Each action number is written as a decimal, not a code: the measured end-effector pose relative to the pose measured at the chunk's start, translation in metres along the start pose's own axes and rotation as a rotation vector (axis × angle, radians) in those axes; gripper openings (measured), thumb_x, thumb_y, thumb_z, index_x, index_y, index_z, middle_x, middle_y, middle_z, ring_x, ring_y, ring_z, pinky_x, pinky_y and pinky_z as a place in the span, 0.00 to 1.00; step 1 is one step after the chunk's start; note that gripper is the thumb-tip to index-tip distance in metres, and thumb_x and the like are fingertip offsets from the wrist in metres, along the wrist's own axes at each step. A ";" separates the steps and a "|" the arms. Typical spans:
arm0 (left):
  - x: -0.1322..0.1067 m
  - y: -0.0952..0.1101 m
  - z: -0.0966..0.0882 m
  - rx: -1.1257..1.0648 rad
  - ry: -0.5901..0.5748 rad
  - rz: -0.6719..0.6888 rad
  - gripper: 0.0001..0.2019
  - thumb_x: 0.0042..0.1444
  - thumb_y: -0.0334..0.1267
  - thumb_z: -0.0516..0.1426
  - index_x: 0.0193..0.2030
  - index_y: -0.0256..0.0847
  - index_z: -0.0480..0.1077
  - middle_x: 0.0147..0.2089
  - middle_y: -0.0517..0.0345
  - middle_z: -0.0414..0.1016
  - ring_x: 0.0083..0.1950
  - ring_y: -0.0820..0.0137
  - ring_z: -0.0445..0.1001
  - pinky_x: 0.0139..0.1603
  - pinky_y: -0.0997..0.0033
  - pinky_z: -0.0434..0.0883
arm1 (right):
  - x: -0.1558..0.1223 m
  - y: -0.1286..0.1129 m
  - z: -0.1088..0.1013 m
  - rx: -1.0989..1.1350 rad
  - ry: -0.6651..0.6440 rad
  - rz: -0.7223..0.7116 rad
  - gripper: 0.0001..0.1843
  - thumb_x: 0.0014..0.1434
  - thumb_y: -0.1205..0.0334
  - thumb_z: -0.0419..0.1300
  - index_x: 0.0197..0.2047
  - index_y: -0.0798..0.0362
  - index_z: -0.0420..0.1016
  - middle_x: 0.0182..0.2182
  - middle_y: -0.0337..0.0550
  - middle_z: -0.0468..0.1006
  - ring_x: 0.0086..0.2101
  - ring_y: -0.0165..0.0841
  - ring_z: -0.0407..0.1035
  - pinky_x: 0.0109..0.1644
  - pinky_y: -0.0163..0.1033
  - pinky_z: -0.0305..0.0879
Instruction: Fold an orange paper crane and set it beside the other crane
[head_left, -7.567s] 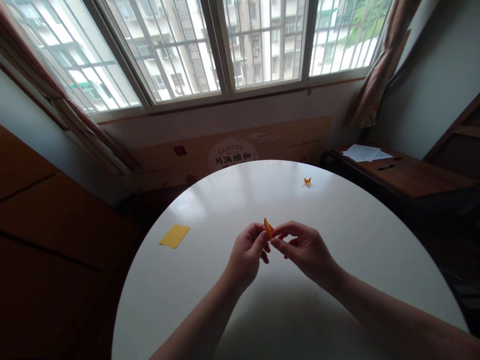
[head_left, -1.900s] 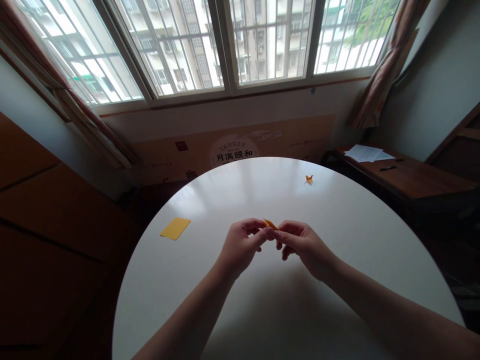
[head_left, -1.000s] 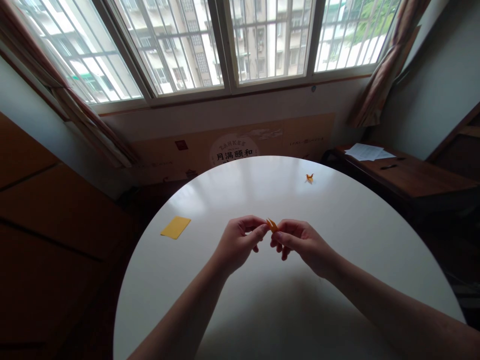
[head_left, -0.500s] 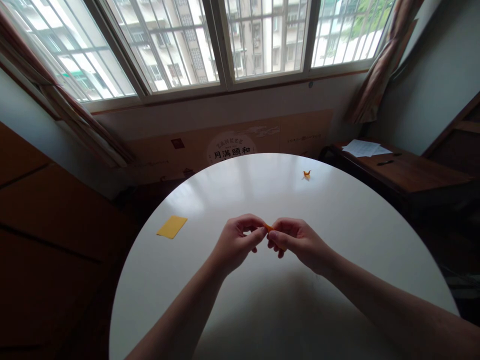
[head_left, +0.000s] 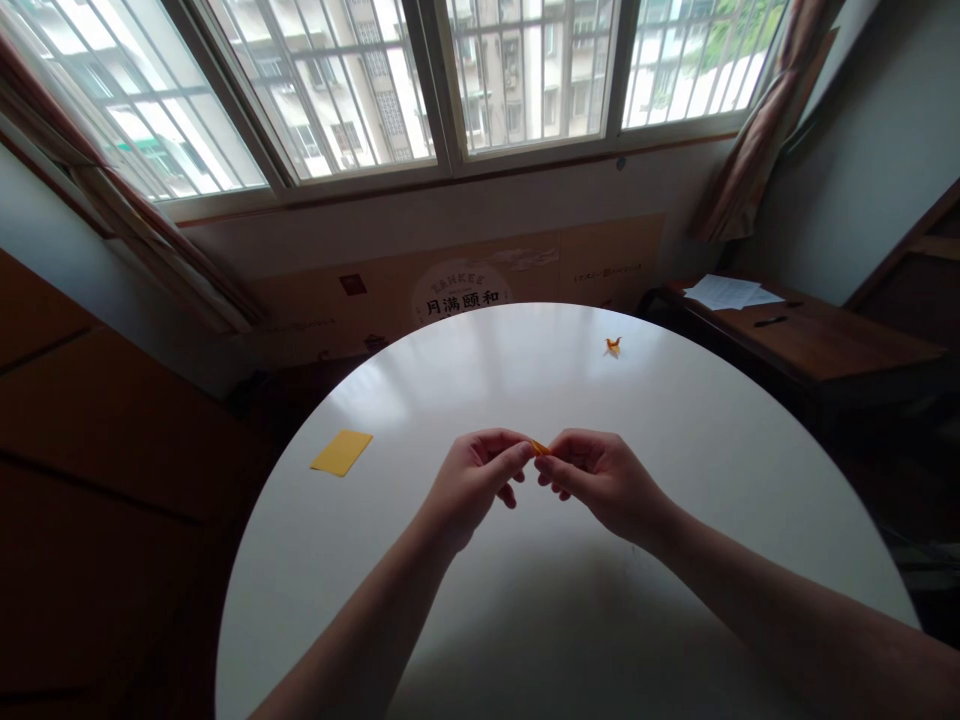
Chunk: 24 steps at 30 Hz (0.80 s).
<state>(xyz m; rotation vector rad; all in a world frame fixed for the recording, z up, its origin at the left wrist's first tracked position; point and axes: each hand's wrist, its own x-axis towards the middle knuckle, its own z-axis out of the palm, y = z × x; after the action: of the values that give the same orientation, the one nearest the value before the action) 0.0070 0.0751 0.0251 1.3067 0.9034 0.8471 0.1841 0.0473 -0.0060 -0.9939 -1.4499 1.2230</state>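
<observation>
Over the middle of the round white table (head_left: 675, 470), my left hand (head_left: 476, 480) and my right hand (head_left: 600, 480) meet fingertip to fingertip. Both pinch a small folded piece of orange paper (head_left: 538, 447), of which only a sliver shows between the thumbs and forefingers. The other fingers are curled in. A finished small orange paper figure (head_left: 613, 345) stands far off on the table's back right. A flat yellow paper sheet (head_left: 342, 452) lies on the table to the left of my left hand.
A dark wooden side table (head_left: 817, 345) with white papers (head_left: 724, 291) and a pen (head_left: 770, 321) stands at the right. A printed cardboard panel (head_left: 465, 290) leans under the barred windows. Dark wooden furniture fills the left side.
The orange paper stood up between the fingertips a second ago; now it lies lower and is mostly covered by the pinching fingers. Both hands stay in about the same place.
</observation>
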 end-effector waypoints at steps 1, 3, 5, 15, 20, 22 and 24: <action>0.000 0.000 0.000 0.024 0.002 0.016 0.10 0.51 0.42 0.65 0.33 0.35 0.77 0.27 0.55 0.76 0.28 0.72 0.71 0.21 0.79 0.67 | 0.000 0.000 0.000 -0.012 0.004 0.000 0.15 0.59 0.49 0.65 0.33 0.54 0.79 0.28 0.43 0.79 0.27 0.32 0.71 0.30 0.36 0.68; 0.000 0.001 0.001 0.074 0.008 0.033 0.10 0.51 0.41 0.65 0.32 0.34 0.77 0.27 0.55 0.76 0.27 0.72 0.71 0.21 0.78 0.67 | 0.000 0.000 0.000 -0.034 0.007 -0.002 0.16 0.59 0.49 0.65 0.33 0.54 0.80 0.27 0.44 0.80 0.27 0.32 0.71 0.30 0.36 0.68; 0.000 0.002 0.001 0.111 0.017 0.037 0.10 0.52 0.41 0.64 0.32 0.34 0.77 0.27 0.55 0.77 0.27 0.72 0.71 0.21 0.78 0.67 | 0.000 0.000 0.000 -0.047 0.000 -0.007 0.15 0.59 0.49 0.66 0.33 0.54 0.80 0.28 0.44 0.80 0.28 0.33 0.72 0.31 0.36 0.68; -0.001 -0.005 0.002 0.158 0.104 0.154 0.08 0.54 0.39 0.62 0.30 0.35 0.74 0.26 0.59 0.74 0.24 0.75 0.70 0.21 0.79 0.69 | 0.002 -0.002 0.001 0.111 -0.085 0.073 0.15 0.60 0.52 0.64 0.33 0.56 0.81 0.29 0.45 0.81 0.30 0.33 0.72 0.31 0.36 0.68; 0.003 -0.003 -0.002 0.043 0.227 0.160 0.07 0.52 0.38 0.63 0.30 0.36 0.74 0.22 0.63 0.69 0.23 0.77 0.66 0.20 0.80 0.67 | 0.002 -0.002 0.003 0.185 -0.076 0.180 0.14 0.56 0.53 0.67 0.32 0.56 0.82 0.29 0.46 0.81 0.29 0.33 0.71 0.31 0.36 0.67; 0.005 -0.002 -0.005 0.005 0.311 0.171 0.08 0.52 0.39 0.62 0.30 0.36 0.73 0.23 0.63 0.68 0.24 0.77 0.65 0.20 0.81 0.66 | 0.003 -0.002 0.004 0.205 -0.050 0.242 0.14 0.54 0.52 0.67 0.32 0.56 0.82 0.30 0.47 0.80 0.30 0.33 0.71 0.31 0.36 0.67; 0.007 -0.003 -0.007 0.012 0.344 0.186 0.09 0.53 0.41 0.62 0.30 0.36 0.72 0.26 0.61 0.70 0.25 0.77 0.65 0.20 0.81 0.66 | 0.004 -0.001 0.004 0.231 -0.006 0.291 0.14 0.54 0.52 0.67 0.33 0.56 0.82 0.30 0.46 0.79 0.31 0.33 0.70 0.30 0.36 0.67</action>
<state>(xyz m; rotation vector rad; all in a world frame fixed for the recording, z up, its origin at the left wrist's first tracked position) 0.0032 0.0839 0.0213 1.2900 1.0654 1.2398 0.1789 0.0500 -0.0042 -1.0657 -1.1629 1.5661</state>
